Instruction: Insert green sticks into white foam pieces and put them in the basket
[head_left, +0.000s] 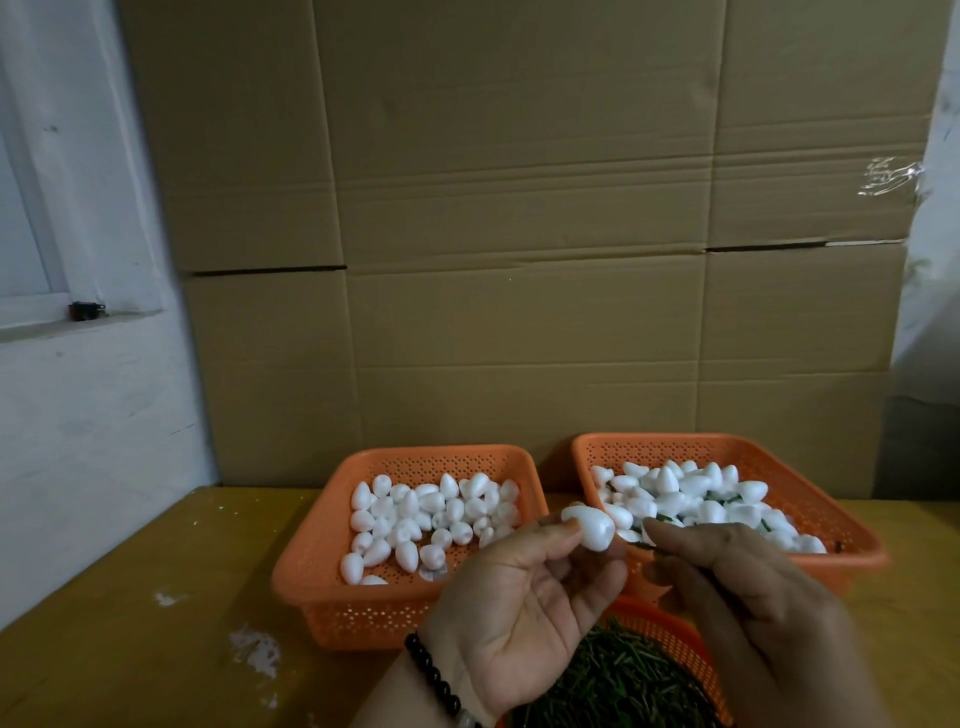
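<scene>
Behind both hands, two orange baskets (311, 561) against cardboard (519, 208)

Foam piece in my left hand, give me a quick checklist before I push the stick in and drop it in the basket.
1. Foam piece held firmly: ok, the left hand pinches it between thumb and fingertips.
2. Green stick ready: ok, the right hand pinches it, tip pointing at the foam.
3. Stick already seated in the foam: cannot tell, the tip meets the foam's edge behind the fingers.
4. Right basket for finished pieces within reach: ok, directly behind the hands, holding foam with green sticks.
5. Left basket of plain foam stocked: ok.
6. Near basket of green sticks stocked: ok.
</scene>
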